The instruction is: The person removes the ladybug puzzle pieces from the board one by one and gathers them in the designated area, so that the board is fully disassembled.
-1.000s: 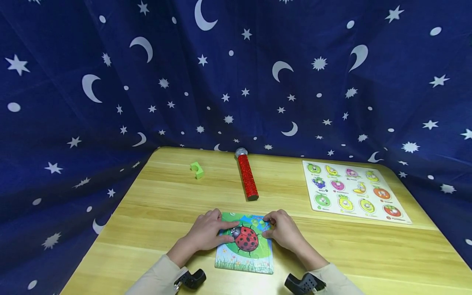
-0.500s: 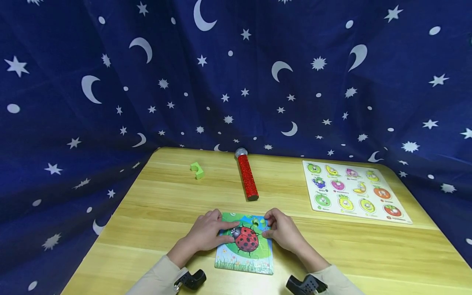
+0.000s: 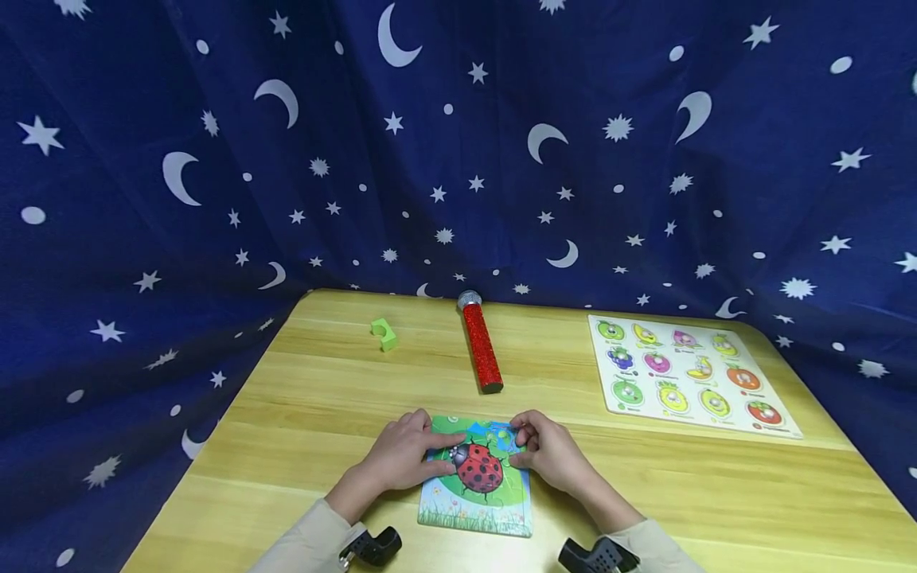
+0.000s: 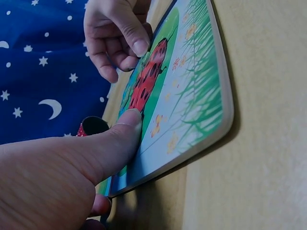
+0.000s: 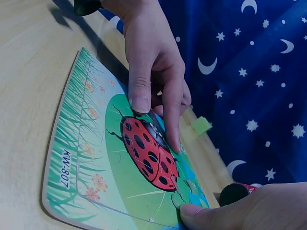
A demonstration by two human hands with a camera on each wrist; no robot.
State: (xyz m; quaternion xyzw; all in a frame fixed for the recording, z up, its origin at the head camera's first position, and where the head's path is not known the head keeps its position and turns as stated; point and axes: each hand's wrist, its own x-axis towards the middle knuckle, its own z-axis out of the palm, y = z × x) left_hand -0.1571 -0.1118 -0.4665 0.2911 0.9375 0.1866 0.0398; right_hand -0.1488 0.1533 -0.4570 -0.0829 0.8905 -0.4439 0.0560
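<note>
A square ladybug jigsaw puzzle lies on the wooden table, printed with grass, flowers and a red beetle. My left hand rests on its left side, thumb and index finger stretched onto the picture and pressing it. In the left wrist view the left thumb lies flat on the board. At the top right corner my right hand pinches a blue and green puzzle piece between curled index finger and thumb. The right thumb is at the board's edge, with its other fingers out of this view.
Behind the puzzle lies a red glitter microphone. A small green block with a curved notch is to its left. A fruit peg puzzle board lies at the right. A dark blue curtain with moons and stars hangs behind the table.
The piece at the puzzle's top right shifts slightly under my right fingers, and the gap beside it looks different. My left hand stays in place on the board.
</note>
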